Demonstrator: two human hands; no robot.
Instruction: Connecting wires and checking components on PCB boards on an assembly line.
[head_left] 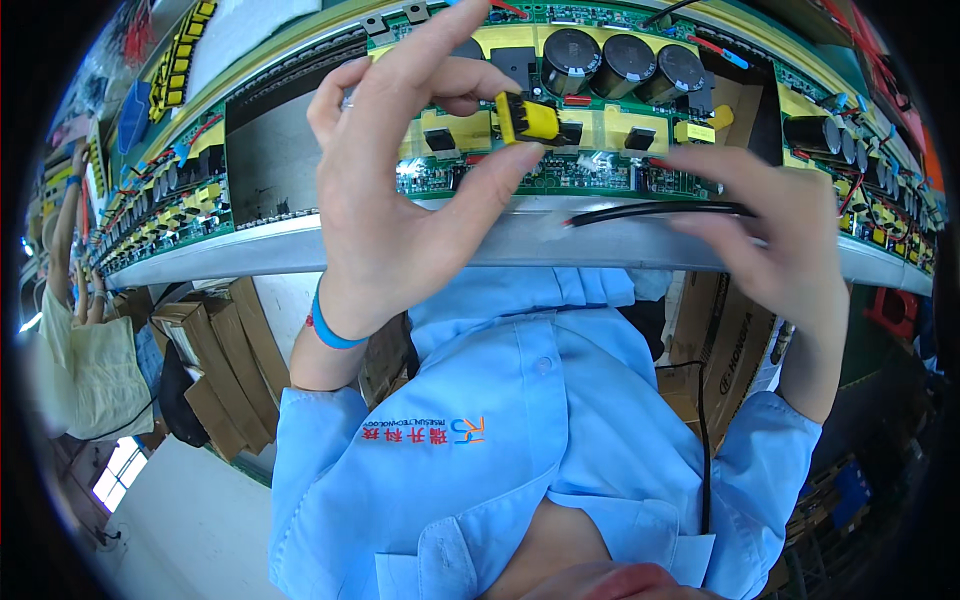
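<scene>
My left hand (400, 200) pinches a small yellow-and-black transformer (528, 120) between thumb and fingertips, holding it above a green circuit board (610, 180). Dark pins or slots show on the black end of its body. To the right, my right hand (770, 215) is blurred by motion, thumb and fingers spread apart. Black wires (650, 209) with a reddish tip run along the board's near edge toward its gap; I see no grip on them. Three large black capacitors (627, 68) stand on the board beyond the transformer.
A metal rail (500, 240) edges the bench in front of me. More populated boards (180, 190) lie to the left, and others (860, 170) to the right. Yellow transformers (180, 60) stand in a row at the far left. Cardboard boxes (215, 350) are below; another person (85, 350) works at left.
</scene>
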